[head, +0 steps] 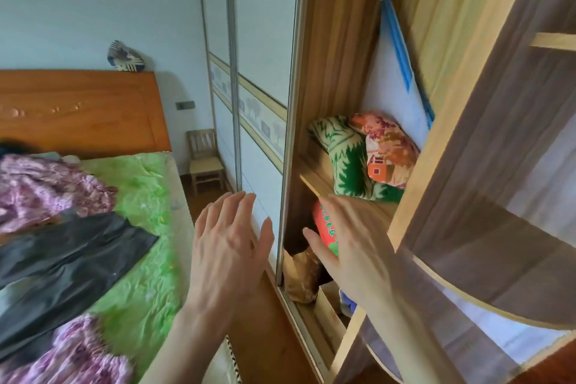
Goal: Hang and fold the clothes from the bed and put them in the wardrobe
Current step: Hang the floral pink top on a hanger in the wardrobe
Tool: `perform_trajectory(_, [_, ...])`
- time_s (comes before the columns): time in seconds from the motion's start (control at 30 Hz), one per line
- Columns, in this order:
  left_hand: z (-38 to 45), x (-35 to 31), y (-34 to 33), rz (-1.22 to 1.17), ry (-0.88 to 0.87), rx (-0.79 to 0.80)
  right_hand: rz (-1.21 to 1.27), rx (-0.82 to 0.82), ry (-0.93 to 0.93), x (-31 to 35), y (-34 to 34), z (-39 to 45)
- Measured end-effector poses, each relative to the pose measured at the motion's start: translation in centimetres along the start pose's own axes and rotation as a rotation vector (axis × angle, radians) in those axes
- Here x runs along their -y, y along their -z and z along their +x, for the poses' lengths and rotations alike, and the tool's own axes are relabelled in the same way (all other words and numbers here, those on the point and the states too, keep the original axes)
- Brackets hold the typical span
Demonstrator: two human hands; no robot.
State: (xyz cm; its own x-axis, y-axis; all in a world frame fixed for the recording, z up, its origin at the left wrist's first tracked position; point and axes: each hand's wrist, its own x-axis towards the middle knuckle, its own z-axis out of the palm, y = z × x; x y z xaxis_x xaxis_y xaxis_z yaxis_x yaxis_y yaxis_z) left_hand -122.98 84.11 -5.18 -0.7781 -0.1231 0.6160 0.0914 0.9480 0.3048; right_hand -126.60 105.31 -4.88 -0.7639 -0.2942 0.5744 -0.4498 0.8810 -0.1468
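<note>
Clothes lie on the bed with the green sheet [146, 193]: a purple floral garment [40, 190] near the headboard, black trousers [62, 262] in the middle, and more purple floral fabric [74, 355] at the bottom left. The wardrobe [336, 72] stands on the right, its white sliding door [261, 78] partly open. My left hand [227, 249] is held up with straight fingers in front of the door's edge. My right hand [349, 243] reaches with spread fingers into the opening, in front of a shelf. Both hands hold nothing.
On the wardrobe shelf [314, 174] sit a green-white cushion [346, 159] and an orange floral cushion [386, 150]. Below are a red package [324, 224] and a brown bundle [304, 277]. A small wooden chair [205, 159] stands by the far wall. Rounded corner shelves [498, 259] jut out at right.
</note>
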Motion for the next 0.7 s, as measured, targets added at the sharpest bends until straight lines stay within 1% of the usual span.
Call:
perform_trajectory(0.17, [4.1,2.7,-2.6,0.039,0.081,-0.010,0.043,0.032,0.091,-0.4,-3.5,6.2])
perform_trajectory(0.3, [7.9,4.5,-5.2,0.079,0.152,-0.064,0.060,0.048,0.155,-1.2,-7.1,12.1])
perform_trajectory(0.5, [15.4,8.3,-9.8,0.189,0.258,-0.087,0.118,0.010,0.246,-1.8,-12.7,22.3])
perform_trajectory(0.57, [18.2,9.3,-10.9,0.224,0.309,-0.097,0.135,0.029,0.260,-1.8,-14.8,25.3])
perform_trajectory(0.7, [21.5,11.5,-12.4,0.291,0.354,-0.148,0.197,0.000,0.241,-1.7,-18.9,29.9])
